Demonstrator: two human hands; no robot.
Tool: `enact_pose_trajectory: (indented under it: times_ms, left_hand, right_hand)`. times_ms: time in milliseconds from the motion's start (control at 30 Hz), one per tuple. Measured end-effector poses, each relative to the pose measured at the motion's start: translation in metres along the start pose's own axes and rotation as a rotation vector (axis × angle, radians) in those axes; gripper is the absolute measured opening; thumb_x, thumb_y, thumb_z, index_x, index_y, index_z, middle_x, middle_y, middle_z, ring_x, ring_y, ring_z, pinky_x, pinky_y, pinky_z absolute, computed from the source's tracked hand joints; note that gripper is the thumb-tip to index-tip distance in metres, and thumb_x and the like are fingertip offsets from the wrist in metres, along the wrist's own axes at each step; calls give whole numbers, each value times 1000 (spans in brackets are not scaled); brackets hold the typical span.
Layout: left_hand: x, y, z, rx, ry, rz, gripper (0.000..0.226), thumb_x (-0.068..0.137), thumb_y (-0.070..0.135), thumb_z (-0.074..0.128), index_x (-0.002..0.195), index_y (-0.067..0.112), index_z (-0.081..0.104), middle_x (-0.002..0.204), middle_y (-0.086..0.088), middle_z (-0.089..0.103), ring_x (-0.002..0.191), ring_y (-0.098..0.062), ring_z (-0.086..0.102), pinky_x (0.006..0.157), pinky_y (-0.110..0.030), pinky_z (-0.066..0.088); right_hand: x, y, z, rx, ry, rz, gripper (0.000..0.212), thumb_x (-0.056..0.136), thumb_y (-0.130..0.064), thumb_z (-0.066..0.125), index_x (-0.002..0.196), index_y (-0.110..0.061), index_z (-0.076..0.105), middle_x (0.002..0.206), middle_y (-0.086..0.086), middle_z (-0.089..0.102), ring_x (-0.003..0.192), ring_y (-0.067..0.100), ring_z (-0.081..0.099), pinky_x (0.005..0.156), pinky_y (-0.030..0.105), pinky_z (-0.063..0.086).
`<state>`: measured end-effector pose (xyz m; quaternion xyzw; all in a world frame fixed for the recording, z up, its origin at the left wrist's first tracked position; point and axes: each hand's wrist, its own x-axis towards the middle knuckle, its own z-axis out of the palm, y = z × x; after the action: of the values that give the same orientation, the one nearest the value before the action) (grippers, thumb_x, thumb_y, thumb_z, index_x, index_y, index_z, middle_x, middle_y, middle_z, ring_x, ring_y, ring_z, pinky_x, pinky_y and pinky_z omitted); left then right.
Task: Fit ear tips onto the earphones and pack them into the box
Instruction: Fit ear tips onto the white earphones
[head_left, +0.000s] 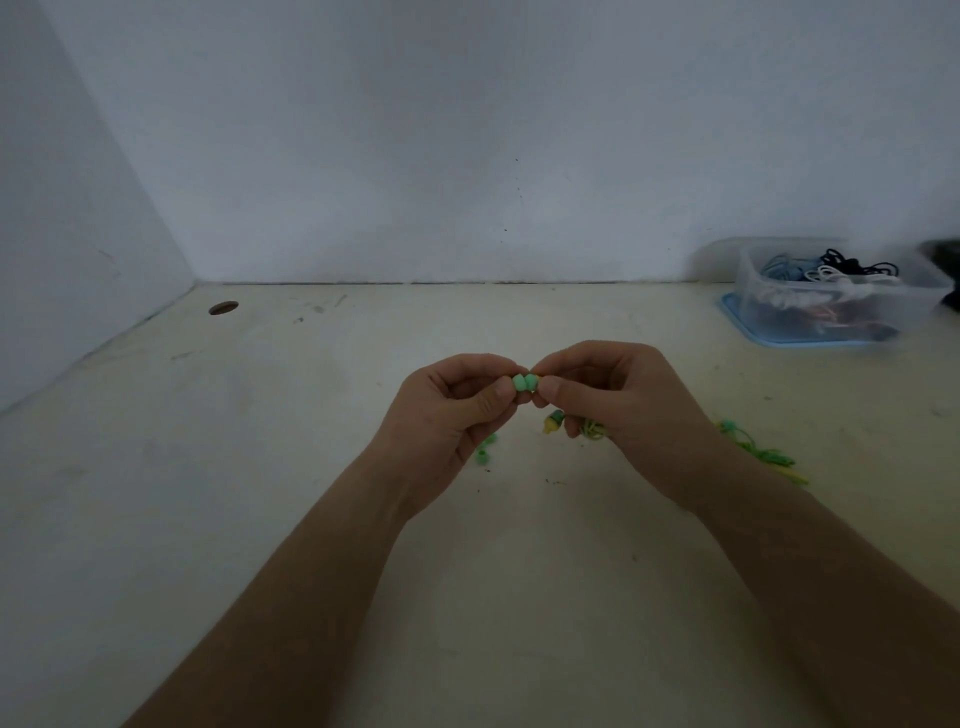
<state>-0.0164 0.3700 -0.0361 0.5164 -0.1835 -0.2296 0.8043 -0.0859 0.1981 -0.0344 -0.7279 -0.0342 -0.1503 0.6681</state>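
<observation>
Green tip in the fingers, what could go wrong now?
The tip is small and only pinched by the left hand, so it might pop out and roll away.
The spare tips lie close by that hand and could get knocked away.
The right hand holds the earphone; its cable trails loose and might snag.

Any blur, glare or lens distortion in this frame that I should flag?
Head view: dim, even light, no glare; left hand on the green ear tip and right hand on the earphone look fairly sharp; the clear container at the right edge is smeared; the wide lens stretches the forearms.
</observation>
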Motion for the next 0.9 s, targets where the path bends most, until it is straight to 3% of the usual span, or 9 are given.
enact_pose_trajectory:
  times_ms: [233, 433, 500, 600, 733, 900]
  left_hand:
    - [0, -1, -1, 33, 5, -14, 21, 72, 1, 66, 92, 0, 70, 88, -13, 75, 81, -18, 73, 70, -19, 57]
    - [1, -2, -2, 30, 12, -30, 15, 71, 2, 67, 82, 6, 76, 88, -14, 76, 81, -19, 74, 69, -19, 57]
    - [0, -2, -2, 37, 10, -36, 16, 71, 2, 68, 84, 5, 76, 88, -14, 75, 81, -19, 74, 69, -19, 57]
    - [0, -2, -1, 44, 11, -48, 20, 71, 1, 67, 90, 0, 70, 86, -14, 75, 80, -18, 74, 70, -19, 57]
    - [0, -1, -1, 1, 8, -46, 16, 71, 0, 66, 86, 2, 73, 87, -14, 75, 80, -19, 74, 70, -19, 58]
    - [-1, -1, 1, -13, 11, -47, 17, 71, 0, 65, 87, 2, 73, 88, -14, 75, 81, -19, 74, 69, -19, 58]
  right_hand:
    - [2, -2, -4, -113, -18, -37, 9, 87, -2, 71, 92, -8, 75, 71, 5, 74, 56, 15, 62, 54, 20, 50]
    - [3, -2, -8, -248, -36, -96, 10, 87, -6, 72, 95, -8, 76, 74, 6, 74, 60, 21, 66, 59, 24, 56]
    - [3, -2, -9, -296, -40, -117, 10, 87, -8, 73, 96, -11, 76, 75, 4, 75, 65, 26, 68, 61, 30, 58]
    - [3, -2, -9, -344, -50, -137, 10, 87, -10, 73, 95, -13, 77, 74, 0, 74, 64, 21, 68, 62, 31, 58]
    - [3, -2, -8, -248, -47, -102, 11, 88, -7, 71, 96, -11, 76, 75, 1, 75, 60, 14, 65, 59, 20, 54]
    - [2, -2, -8, -172, -52, -67, 11, 88, -4, 70, 96, -10, 76, 76, 4, 75, 59, 14, 64, 59, 21, 54]
